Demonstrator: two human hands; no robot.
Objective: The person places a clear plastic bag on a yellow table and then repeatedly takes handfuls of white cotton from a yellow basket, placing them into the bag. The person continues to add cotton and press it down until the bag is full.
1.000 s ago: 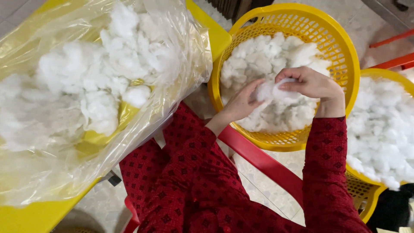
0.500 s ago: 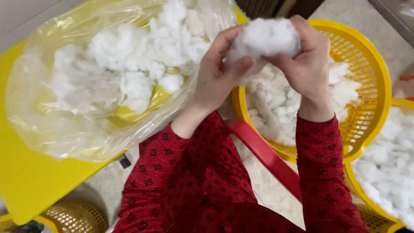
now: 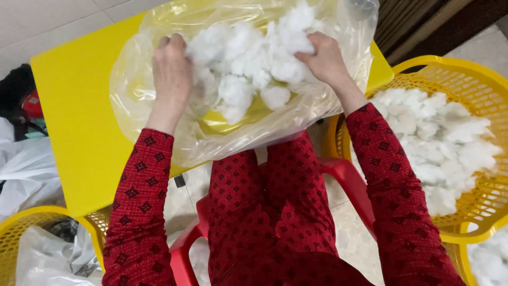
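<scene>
A clear plastic bag [image 3: 296, 124] full of white cotton tufts [image 3: 248, 63] lies on a yellow table [image 3: 74, 106]. My left hand [image 3: 172, 69] rests on the bag's left side, its fingers curled over the plastic. At the bag's right side my right hand [image 3: 325, 58] is closed on a clump of cotton among the tufts. Both arms wear red patterned sleeves.
A yellow basket [image 3: 476, 206] of white cotton stands at the right, and another cotton-filled one shows at the bottom right corner [image 3: 489, 259]. I sit on a red plastic stool [image 3: 346, 175]. A third yellow basket [image 3: 21, 228] with white plastic sits at the lower left, near dark items [image 3: 18, 95].
Both hands lifted a cotton clump out of the right basket and carried it left to the bag on the table. The view has swung left with them.
</scene>
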